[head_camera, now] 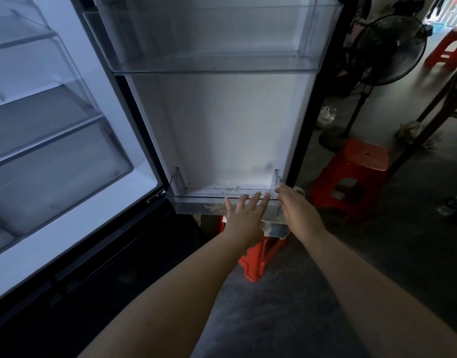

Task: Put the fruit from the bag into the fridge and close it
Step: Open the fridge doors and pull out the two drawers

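The fridge stands open, its white interior [54,140] with several glass shelves at the left. Its door [222,125] swings out in front of me. A clear lower door bin [193,204] holds pale green crumbs. My left hand [244,218] lies flat with spread fingers against the bin's front rim. My right hand [297,208] rests beside it at the bin's right end, fingers fairly straight. Below the hands a whitish bag [273,228] sits on a red stool [261,257], mostly hidden. No fruit shows.
A clear upper door bin [217,63] spans the door. Another red stool [351,177] stands right of the door. A black floor fan [387,50] and a wooden table leg [428,120] are behind it. A third red stool [446,47] is far right. Grey floor lies below.
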